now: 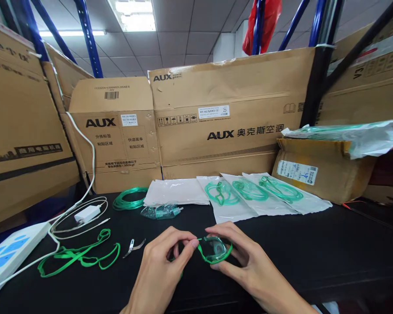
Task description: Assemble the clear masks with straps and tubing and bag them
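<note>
Close to the near edge of the black table (314, 257), the person's left hand (160, 270) and right hand (245, 266) are meeting over a small clear plastic mask with a green rim (216, 250); the right hand is cupping it with fingers closed round its far side, while the left is pinching the green strap at the mask's left edge between thumb and forefinger. Left of the hands a small bent metal clip (133, 247) is lying, and beyond it a loose green elastic strap (80, 255) is sprawling toward the left edge, near a white charger with coiled cable (87, 213). Farther back, a coil of green tubing (129, 198), another clear mask (160, 211) and a flat white pouch (177, 192) are sitting mid-table. Three sealed bags holding green tubing (249, 192) are fanning out to the right, just before the brown AUX cardboard boxes (222, 113) standing along the far edge.
</note>
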Demonstrator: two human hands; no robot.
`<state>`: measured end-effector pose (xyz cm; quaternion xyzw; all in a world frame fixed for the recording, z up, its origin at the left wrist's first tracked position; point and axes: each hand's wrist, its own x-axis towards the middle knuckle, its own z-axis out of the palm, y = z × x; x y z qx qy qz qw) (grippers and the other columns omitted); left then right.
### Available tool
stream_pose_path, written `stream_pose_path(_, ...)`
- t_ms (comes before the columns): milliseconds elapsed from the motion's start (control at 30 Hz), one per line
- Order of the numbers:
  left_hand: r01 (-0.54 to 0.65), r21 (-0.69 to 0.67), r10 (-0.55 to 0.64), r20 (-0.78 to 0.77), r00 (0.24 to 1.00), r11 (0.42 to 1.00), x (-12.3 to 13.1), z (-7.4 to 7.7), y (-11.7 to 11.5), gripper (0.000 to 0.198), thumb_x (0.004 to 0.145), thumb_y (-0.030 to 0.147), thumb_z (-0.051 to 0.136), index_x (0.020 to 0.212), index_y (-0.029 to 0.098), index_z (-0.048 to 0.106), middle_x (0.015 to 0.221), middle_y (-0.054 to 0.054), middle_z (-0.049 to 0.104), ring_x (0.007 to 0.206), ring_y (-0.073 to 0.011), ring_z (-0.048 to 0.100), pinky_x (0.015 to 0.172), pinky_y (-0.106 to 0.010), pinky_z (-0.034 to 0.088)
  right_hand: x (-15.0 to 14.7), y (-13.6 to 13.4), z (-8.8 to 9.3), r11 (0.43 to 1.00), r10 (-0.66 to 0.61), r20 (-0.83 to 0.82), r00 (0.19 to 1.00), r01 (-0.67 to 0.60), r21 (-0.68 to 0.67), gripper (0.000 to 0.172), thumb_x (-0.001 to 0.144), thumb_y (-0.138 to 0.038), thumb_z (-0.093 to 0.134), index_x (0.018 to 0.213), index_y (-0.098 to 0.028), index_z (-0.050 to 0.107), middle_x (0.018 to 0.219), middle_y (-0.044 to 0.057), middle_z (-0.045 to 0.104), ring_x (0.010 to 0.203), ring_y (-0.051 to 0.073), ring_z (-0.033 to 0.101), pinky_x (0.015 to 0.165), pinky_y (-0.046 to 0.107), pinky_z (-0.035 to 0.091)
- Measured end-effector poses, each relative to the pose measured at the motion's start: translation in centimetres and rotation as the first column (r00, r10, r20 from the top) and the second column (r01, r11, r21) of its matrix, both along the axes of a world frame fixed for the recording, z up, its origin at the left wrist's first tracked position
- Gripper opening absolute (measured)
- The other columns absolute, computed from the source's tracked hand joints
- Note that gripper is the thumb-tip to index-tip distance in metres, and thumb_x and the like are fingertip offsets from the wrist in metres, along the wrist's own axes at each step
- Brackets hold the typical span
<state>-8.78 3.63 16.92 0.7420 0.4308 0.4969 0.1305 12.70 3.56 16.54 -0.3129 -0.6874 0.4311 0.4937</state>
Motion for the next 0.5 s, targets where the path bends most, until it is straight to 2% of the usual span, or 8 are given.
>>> stream_pose_path(233,0.03,0.007,-0.03,-0.061,0.998,1.0,-0.11,-0.06,0.06,0.01,0.099,0.025,0.071,0.092,0.028,0.078,0.077,0.004,0.067,0.061,-0.0139,0.051,0.061,-0.023,0.042,0.03,0.29,-0.69,0.999,0.015,0.016,1.0,-0.015,0.037,0.056,0.08,-0.002,0.081,0.121,-0.039,0.074,0.119,-0.003,0.065,0.116,0.016,0.065,0.1,0.023,0.051)
stream_pose_path(500,0.011,0.047,-0.007,-0.075,0.997,0.999,0.02,-0.26,-0.02,0.012,0.098,0.021,0.069,0.09,0.026,0.077,0.076,0.004,0.067,0.061,-0.0141,0.052,0.06,-0.024,0.042,0.16,0.02,-0.73,0.997,-0.018,0.083,0.996,0.012,0.075,0.056,0.08,-0.003,0.085,0.12,-0.041,0.074,0.119,-0.004,0.066,0.114,0.016,0.065,0.099,0.024,0.049)
